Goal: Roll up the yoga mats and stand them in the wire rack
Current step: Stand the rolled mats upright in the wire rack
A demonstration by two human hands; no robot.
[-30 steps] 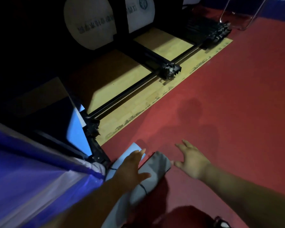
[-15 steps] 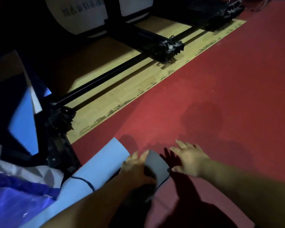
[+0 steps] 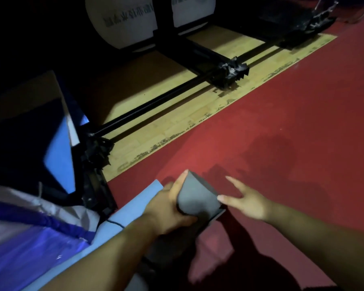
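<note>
Rolling is judged barely begun: only the far end of the grey mat [image 3: 198, 196] is curled up off the red floor [image 3: 282, 143], right of a blue mat [image 3: 135, 206] (no wire rack can be made out). The curl is gripped by the left hand [image 3: 168, 211]; the right hand [image 3: 244, 198] is spread open, thumb touching the mat's edge.

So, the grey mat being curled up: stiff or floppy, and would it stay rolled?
Probably floppy: the grey mat bends into a curve in the left hand. Likely light, since that one grip lifts its end. May uncurl if released; the right hand touches its edge as if steadying.
</note>
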